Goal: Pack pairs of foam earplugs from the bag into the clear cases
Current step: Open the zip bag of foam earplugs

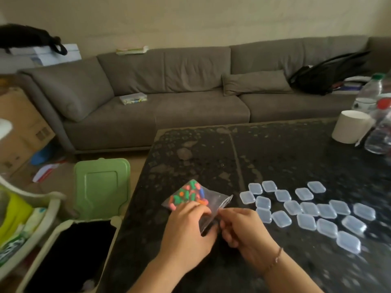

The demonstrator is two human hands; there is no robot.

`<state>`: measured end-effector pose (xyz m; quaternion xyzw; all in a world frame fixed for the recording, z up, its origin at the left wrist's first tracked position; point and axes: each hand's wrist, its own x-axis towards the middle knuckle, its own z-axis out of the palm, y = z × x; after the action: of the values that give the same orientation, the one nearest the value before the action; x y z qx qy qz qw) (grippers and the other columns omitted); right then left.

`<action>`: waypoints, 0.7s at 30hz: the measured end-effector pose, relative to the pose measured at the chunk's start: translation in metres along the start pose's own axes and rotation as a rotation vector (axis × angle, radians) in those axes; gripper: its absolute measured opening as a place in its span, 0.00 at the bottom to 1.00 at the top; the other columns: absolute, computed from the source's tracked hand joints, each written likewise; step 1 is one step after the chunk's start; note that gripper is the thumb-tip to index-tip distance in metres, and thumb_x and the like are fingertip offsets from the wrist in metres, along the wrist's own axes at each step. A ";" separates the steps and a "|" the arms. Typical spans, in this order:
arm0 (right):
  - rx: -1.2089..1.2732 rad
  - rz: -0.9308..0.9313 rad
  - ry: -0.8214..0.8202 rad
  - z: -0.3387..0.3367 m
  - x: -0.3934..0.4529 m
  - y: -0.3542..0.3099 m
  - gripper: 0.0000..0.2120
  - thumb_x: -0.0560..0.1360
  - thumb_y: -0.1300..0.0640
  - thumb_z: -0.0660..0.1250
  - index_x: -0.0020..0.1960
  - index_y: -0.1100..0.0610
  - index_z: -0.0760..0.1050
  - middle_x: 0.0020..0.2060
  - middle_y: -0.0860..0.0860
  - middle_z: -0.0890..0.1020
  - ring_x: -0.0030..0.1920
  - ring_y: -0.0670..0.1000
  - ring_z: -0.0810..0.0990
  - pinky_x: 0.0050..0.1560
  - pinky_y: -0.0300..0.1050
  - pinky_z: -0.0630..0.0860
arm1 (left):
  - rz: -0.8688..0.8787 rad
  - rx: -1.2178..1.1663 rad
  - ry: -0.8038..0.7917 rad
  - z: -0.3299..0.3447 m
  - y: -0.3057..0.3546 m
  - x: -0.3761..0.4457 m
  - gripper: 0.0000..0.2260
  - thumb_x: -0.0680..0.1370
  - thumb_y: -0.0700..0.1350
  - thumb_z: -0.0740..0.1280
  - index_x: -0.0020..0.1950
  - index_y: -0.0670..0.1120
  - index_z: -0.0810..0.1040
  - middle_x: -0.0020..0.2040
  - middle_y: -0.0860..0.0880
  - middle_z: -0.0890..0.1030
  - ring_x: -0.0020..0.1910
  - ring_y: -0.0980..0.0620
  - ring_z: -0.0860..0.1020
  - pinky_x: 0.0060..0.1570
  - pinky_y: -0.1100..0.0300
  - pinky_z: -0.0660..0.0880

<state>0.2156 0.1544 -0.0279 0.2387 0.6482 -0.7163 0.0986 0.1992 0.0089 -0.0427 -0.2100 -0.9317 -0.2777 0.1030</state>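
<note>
A clear zip bag (pixel 211 203) lies on the dark table (pixel 275 157), its far end full of coloured foam earplugs (pixel 188 194) in pink, green, orange and blue. My left hand (pixel 188 227) holds the bag's near edge, fingers curled on the plastic. My right hand (pixel 243 228) pinches the bag's open end from the right. Several small clear cases (pixel 306 210), all closed, lie scattered on the table to the right of my hands.
A white cup (pixel 350 129) and two plastic bottles (pixel 378 127) stand at the table's far right. A green lidded bin (pixel 101 187) and a shelf cart (pixel 27 220) sit left of the table. A grey sofa (pixel 169 98) runs behind.
</note>
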 end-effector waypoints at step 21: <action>-0.314 -0.221 0.055 0.007 0.015 0.003 0.11 0.80 0.54 0.61 0.45 0.57 0.79 0.38 0.55 0.83 0.29 0.51 0.80 0.25 0.44 0.73 | -0.030 -0.109 -0.022 -0.002 -0.016 0.006 0.06 0.77 0.51 0.70 0.50 0.54 0.85 0.45 0.60 0.84 0.43 0.62 0.80 0.45 0.65 0.79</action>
<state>0.2028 0.1493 -0.0370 0.1674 0.7768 -0.6059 0.0375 0.1867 -0.0026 -0.0468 -0.2043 -0.9193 -0.3274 0.0768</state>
